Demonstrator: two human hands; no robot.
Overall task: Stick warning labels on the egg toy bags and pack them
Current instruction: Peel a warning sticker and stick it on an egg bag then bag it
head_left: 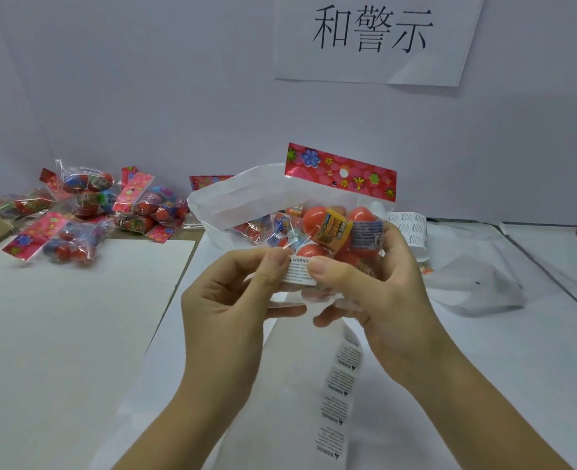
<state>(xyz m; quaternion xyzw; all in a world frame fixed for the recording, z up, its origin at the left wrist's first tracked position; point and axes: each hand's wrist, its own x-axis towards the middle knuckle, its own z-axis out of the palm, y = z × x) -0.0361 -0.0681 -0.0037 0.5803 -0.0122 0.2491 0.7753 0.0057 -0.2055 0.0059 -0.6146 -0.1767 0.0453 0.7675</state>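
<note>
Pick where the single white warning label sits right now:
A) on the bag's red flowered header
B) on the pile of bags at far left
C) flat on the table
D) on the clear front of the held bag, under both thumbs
D: the warning label lies on the clear front of the egg toy bag, with the thumbs of the left hand and right hand pressing on it.

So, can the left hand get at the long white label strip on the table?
Probably, once freed: the strip lies uncovered beneath, but the left hand pinches a white warning label on the clear egg bag.
</note>
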